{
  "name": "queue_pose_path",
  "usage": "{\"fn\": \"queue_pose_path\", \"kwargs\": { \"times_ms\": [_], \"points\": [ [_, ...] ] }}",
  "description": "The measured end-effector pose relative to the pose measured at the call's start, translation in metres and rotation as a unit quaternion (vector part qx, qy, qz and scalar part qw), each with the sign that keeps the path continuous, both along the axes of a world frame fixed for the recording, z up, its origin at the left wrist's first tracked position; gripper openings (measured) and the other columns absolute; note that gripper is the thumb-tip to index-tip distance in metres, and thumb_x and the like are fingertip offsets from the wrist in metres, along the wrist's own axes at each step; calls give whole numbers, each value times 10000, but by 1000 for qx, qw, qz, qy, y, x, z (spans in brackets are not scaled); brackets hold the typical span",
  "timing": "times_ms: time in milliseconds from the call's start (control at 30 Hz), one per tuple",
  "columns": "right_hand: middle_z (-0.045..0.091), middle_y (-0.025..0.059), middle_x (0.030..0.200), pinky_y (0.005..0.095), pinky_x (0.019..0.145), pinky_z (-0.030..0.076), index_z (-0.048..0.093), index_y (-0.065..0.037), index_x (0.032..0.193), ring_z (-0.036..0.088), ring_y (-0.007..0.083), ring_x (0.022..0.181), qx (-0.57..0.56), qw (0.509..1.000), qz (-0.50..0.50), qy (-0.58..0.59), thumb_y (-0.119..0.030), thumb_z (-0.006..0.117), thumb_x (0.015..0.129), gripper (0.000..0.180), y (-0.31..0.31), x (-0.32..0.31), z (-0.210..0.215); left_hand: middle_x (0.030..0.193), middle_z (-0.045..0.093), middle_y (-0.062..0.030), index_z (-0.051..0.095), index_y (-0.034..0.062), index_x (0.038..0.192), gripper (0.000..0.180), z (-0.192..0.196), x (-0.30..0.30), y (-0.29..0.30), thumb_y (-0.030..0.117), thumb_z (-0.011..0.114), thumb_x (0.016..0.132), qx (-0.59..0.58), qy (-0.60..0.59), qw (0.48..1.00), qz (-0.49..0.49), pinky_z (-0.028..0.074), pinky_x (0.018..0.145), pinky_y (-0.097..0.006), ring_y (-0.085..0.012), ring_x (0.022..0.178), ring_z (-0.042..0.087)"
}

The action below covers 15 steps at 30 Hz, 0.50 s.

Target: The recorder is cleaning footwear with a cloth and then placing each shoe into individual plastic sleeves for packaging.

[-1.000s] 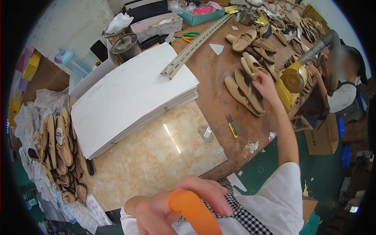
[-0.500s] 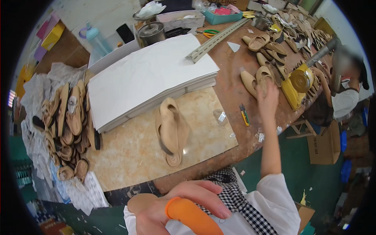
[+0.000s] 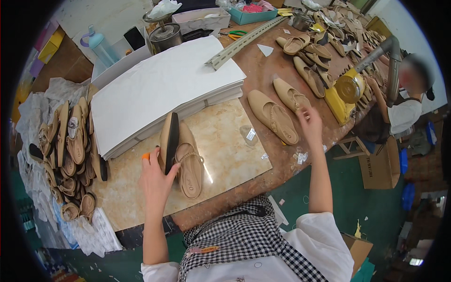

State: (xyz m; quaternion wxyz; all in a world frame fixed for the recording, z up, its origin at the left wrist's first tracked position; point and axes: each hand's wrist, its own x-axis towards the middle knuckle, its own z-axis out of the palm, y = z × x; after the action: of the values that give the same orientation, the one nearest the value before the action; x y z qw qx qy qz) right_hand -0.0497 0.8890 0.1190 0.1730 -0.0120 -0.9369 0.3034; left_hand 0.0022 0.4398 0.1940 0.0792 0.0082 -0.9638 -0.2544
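Note:
My left hand (image 3: 157, 181), an orange finger cot on one finger, grips a beige slip-on shoe (image 3: 164, 143) tipped on its side, black sole to the right. Close beside it lies another beige shoe (image 3: 190, 176) with a braided strap, insole up, on the marbled board (image 3: 225, 160). Over to the right, the closed fingers of my right hand (image 3: 311, 126) are at the heel end of a beige shoe (image 3: 286, 91) with a small buckle. Its sole and my fingertips are partly hidden. Left of it rests a similar shoe (image 3: 268, 113) on the brown table.
A thick stack of white sheets (image 3: 159, 89) carries a slotted metal bar (image 3: 244, 42). Piled shoes (image 3: 70, 145) fill the left side; more shoes (image 3: 310, 73) lie at far right. A yellow machine (image 3: 345, 94) stands near a co-worker (image 3: 408, 103).
My left hand has moved from close below the camera to the board and holds a shoe on its side. On the right, the pair of shoes has come nearer, with my right hand still there.

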Motion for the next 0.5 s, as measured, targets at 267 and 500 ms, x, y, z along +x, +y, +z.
{"fn": "queue_pose_path", "kwargs": {
  "times_ms": [267, 500],
  "points": [
    [616, 214, 993, 424, 800, 466, 525, -9, 1138, 584, 365, 956, 55, 997, -51, -23, -153, 634, 780, 401, 28, -30, -32, 981, 520, -170, 521, 36, 1056, 386, -24, -9, -9, 154, 679, 723, 22, 48, 998, 45, 455, 719, -430, -358, 893, 550],
    [595, 201, 1096, 352, 824, 460, 517, -2, 1145, 595, 274, 1008, 212, 973, -72, -57, -137, 587, 830, 349, -26, -4, 13, 985, 523, -179, 524, 33, 1073, 392, -42, 24, -48, 182, 676, 744, -24, -37, 990, 134, 459, 729, -443, -375, 875, 557]
  ]
}}
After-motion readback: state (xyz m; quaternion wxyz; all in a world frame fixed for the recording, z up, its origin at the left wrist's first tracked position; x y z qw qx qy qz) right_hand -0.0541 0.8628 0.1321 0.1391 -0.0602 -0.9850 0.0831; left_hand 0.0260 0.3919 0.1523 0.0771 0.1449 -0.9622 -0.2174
